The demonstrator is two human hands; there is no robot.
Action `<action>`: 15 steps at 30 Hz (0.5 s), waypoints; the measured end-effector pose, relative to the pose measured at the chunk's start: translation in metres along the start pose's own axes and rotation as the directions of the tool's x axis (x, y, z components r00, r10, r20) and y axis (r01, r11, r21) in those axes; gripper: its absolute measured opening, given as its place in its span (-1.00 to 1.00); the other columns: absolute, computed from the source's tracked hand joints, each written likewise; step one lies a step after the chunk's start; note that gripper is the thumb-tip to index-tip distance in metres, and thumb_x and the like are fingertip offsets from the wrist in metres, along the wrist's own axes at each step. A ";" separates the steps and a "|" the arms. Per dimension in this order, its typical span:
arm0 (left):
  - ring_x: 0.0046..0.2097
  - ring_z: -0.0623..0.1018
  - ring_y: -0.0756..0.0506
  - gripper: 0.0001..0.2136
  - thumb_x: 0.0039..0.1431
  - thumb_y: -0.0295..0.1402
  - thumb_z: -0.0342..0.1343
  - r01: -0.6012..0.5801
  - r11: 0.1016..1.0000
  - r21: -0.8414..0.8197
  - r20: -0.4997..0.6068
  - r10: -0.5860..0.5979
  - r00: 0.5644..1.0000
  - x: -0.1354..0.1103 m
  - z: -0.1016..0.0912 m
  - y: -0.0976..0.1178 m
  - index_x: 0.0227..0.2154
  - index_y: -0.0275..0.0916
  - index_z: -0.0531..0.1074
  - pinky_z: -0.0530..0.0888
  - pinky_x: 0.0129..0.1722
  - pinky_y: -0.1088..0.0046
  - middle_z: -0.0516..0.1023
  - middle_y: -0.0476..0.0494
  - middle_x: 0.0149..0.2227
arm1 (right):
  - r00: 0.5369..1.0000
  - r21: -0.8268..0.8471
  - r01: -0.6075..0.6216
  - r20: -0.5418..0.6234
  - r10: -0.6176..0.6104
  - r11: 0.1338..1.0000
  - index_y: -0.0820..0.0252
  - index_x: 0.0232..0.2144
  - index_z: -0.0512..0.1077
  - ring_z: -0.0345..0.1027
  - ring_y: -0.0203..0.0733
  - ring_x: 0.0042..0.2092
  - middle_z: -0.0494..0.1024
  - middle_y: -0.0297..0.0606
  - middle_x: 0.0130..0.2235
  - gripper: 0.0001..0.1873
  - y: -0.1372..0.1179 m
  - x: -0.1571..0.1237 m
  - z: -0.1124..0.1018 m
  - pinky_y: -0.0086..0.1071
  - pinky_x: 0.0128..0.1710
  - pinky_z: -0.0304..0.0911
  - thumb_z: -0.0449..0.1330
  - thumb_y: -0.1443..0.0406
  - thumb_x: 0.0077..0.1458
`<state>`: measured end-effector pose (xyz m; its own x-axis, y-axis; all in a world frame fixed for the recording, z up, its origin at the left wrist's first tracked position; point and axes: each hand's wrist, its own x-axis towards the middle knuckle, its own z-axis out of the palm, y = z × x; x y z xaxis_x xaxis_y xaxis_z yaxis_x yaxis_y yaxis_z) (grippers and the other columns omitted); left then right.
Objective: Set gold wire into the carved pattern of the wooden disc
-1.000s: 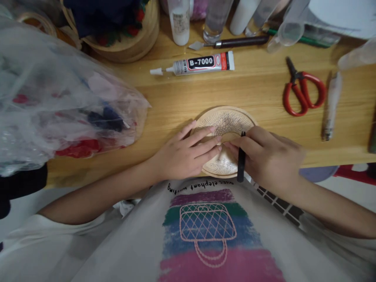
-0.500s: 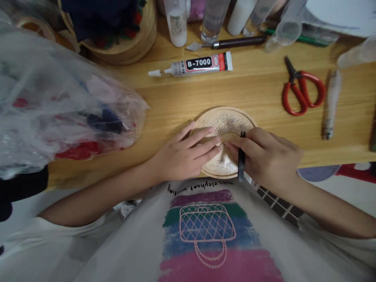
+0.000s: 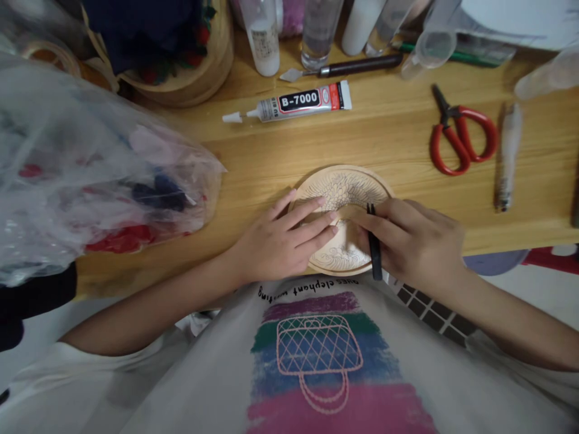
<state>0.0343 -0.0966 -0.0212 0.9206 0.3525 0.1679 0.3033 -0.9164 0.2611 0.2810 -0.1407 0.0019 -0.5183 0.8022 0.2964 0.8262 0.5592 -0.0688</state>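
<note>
A round wooden disc (image 3: pixel 346 187) with fine line drawings lies at the near edge of the wooden table (image 3: pixel 389 138). My left hand (image 3: pixel 283 241) lies on the disc's left side, fingers stretched flat and pressing on it. My right hand (image 3: pixel 414 241) rests on the disc's right side, its fingers closed round a thin black tool (image 3: pixel 374 247) that points toward me. The fingertips of both hands nearly meet over the middle of the disc, hiding that part.
A B-7000 glue tube (image 3: pixel 294 102) lies beyond the disc. Red scissors (image 3: pixel 459 135) and a pale stick (image 3: pixel 506 157) lie at the right. A plastic bag of coloured cloth (image 3: pixel 90 163) fills the left. Bottles (image 3: pixel 262 33), a spatula tool (image 3: pixel 344 66) and a bamboo basket (image 3: pixel 190 66) stand at the back.
Both hands stay on the disc with hardly any shift. The black tool has tilted slightly in my right hand. The view has dropped a little.
</note>
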 end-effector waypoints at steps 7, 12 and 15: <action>0.28 0.37 -0.28 -0.61 0.29 -0.37 0.06 -0.001 1.000 -0.001 -0.004 0.001 1.000 0.000 0.000 0.000 0.16 -0.25 0.38 0.21 0.32 -0.07 0.47 -0.18 0.20 | 1.000 0.030 0.015 0.005 -0.015 0.999 0.19 -0.23 0.54 0.32 -0.29 -0.36 0.53 -0.30 -0.39 -0.88 0.000 -0.004 0.001 -0.42 -0.45 0.07 0.20 0.37 0.18; 0.28 0.37 -0.28 -0.61 0.28 -0.37 0.07 0.002 1.000 -0.008 -0.004 -0.002 1.000 0.000 0.000 0.000 0.16 -0.23 0.38 0.22 0.32 -0.06 0.48 -0.20 0.19 | 1.000 0.019 0.005 0.005 -0.005 1.000 0.18 -0.22 0.53 0.32 -0.30 -0.36 0.53 -0.31 -0.40 -0.87 0.000 -0.006 0.001 -0.43 -0.46 0.07 0.19 0.36 0.20; 0.27 0.38 -0.29 -0.62 0.29 -0.37 0.05 -0.002 1.000 -0.004 -0.010 0.002 1.000 0.000 0.000 0.000 0.15 -0.24 0.39 0.23 0.31 -0.07 0.49 -0.20 0.18 | 1.000 0.008 0.004 0.012 -0.005 1.000 0.18 -0.20 0.53 0.35 -0.30 -0.36 0.55 -0.30 -0.38 -0.86 -0.002 -0.007 0.002 -0.42 -0.46 0.09 0.19 0.37 0.20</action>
<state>0.0345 -0.0964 -0.0213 0.9187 0.3528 0.1776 0.3008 -0.9163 0.2643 0.2826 -0.1470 -0.0014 -0.5247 0.8022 0.2849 0.8221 0.5644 -0.0750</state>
